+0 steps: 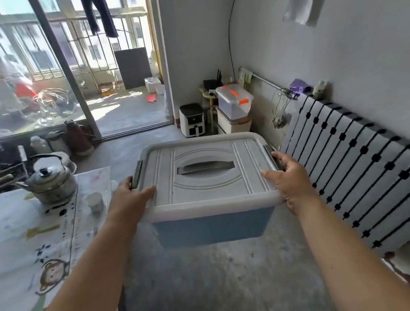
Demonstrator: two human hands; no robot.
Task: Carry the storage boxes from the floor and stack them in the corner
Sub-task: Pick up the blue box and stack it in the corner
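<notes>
Blue storage box (213, 226) is up off the concrete floor (215, 284), held out front btwn both hands. Left hand (129, 199) grips the left edge, thumb on top near the grey latch (137, 173). Right hand (291, 182) grips the right edge the same way, thumb over the rim. Grey lid (208, 188) is on, handle lying flat. Ahead in the corner, a clear box w/ orange clips (234, 99) sits atop a cream box (233, 124), well apart from the carried one. Kettle (51, 183) on the table at left.

In my view the left forearm (84, 278) and the right forearm (340, 244) are bare to the lower edge, and the left hand (129, 199) and right hand (291, 182) are bare as well.
</notes>
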